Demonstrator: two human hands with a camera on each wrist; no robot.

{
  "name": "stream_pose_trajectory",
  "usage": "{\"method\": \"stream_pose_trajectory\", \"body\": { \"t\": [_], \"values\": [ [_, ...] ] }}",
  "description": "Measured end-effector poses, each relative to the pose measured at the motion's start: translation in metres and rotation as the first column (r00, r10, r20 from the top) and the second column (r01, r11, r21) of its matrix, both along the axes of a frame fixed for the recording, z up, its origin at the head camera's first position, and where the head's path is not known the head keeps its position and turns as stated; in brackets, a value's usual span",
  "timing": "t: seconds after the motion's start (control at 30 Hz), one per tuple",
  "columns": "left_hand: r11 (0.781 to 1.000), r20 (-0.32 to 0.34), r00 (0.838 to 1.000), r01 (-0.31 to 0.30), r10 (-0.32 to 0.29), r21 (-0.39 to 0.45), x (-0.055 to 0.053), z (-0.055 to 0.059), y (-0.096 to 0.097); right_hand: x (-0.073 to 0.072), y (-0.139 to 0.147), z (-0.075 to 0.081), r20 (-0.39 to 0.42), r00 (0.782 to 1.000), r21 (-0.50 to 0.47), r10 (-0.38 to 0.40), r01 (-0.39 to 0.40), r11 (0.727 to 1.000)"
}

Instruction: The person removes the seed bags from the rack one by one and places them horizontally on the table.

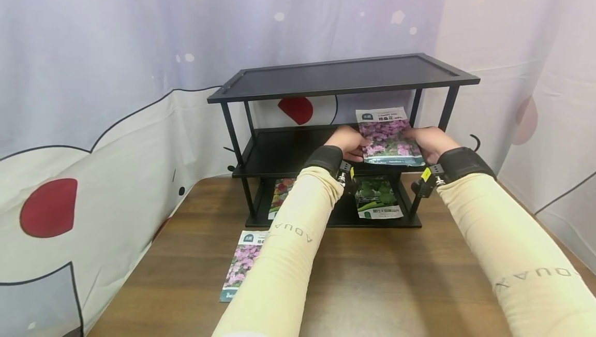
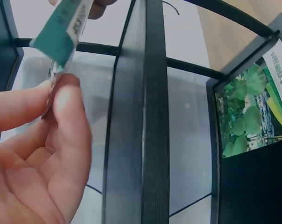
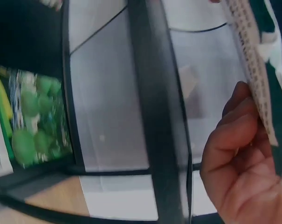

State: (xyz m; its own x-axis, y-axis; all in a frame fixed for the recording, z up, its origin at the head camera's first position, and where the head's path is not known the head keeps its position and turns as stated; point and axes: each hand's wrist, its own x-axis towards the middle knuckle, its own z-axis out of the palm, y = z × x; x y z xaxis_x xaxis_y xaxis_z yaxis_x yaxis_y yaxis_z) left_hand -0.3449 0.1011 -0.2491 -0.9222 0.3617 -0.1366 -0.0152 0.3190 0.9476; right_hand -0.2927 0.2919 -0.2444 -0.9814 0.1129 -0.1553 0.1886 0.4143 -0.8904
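A seed packet with pink flowers (image 1: pixel 388 137) is held up tilted at the right part of the black rack's middle shelf (image 1: pixel 279 148). My left hand (image 1: pixel 348 143) pinches its left edge, and the left wrist view shows the packet edge-on between thumb and fingers. On the opposite edge, my right hand (image 1: pixel 432 141) grips the packet, its fingers (image 3: pixel 238 126) curled behind the back. Below, on the bottom shelf, lies a packet with green leaves (image 1: pixel 378 194). A packet with red and yellow flowers (image 1: pixel 281 194) lies farther left there, partly hidden by my left sleeve.
The rack's flat top (image 1: pixel 344 75) spans above both hands, with thin posts (image 1: pixel 449 106) at its corners. Another pink-flower packet (image 1: pixel 242 264) lies on the wooden table (image 1: pixel 372 275), partly covered by my left sleeve. A patterned curtain (image 1: pixel 116 68) hangs behind.
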Motion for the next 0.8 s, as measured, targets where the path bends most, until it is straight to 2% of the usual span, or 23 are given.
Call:
{"method": "stream_pose_trajectory", "body": {
  "t": [0.1, 0.2, 0.3, 0.37, 0.47, 0.6, 0.7, 0.8],
  "values": [
    [0.999, 0.024, 1.0, -0.014, 0.013, 0.039, -0.002, 0.001, -0.003, 0.0, -0.002, 0.002, 0.027, 0.999, -0.196, 0.033, -0.027, 0.98],
    [0.997, 0.047, 0.999, -0.025, 0.022, 0.072, -0.006, 0.001, -0.005, -0.002, -0.003, 0.005, 0.086, 0.994, -0.382, 0.065, -0.027, 0.924],
    [0.997, 0.043, 0.999, -0.036, 0.032, 0.075, -0.009, 0.0, -0.007, -0.002, -0.004, 0.008, 0.13, 0.988, -0.466, 0.088, -0.017, 0.884],
    [0.998, 0.031, 0.999, -0.042, 0.04, 0.057, -0.011, 0.001, -0.008, -0.003, -0.004, 0.009, 0.137, 0.988, -0.477, 0.073, 0.001, 0.879],
    [0.998, 0.027, 0.999, -0.049, 0.047, 0.046, -0.014, 0.0, -0.01, -0.003, -0.003, 0.009, 0.132, 0.986, -0.492, 0.101, -0.023, 0.87],
    [0.998, 0.009, 0.998, -0.065, 0.064, 0.014, -0.013, 0.0, -0.013, -0.002, -0.003, 0.007, 0.118, 0.983, -0.467, 0.139, -0.068, 0.882],
    [0.997, -0.025, 0.997, -0.077, 0.077, -0.006, -0.007, 0.002, -0.016, -0.001, -0.006, 0.004, 0.102, 0.989, -0.424, 0.109, -0.056, 0.904],
    [0.996, -0.044, 0.995, -0.085, 0.085, 0.01, -0.005, 0.0, -0.021, -0.002, -0.01, 0.002, 0.084, 0.993, -0.407, 0.078, -0.038, 0.913]
  ]
}}
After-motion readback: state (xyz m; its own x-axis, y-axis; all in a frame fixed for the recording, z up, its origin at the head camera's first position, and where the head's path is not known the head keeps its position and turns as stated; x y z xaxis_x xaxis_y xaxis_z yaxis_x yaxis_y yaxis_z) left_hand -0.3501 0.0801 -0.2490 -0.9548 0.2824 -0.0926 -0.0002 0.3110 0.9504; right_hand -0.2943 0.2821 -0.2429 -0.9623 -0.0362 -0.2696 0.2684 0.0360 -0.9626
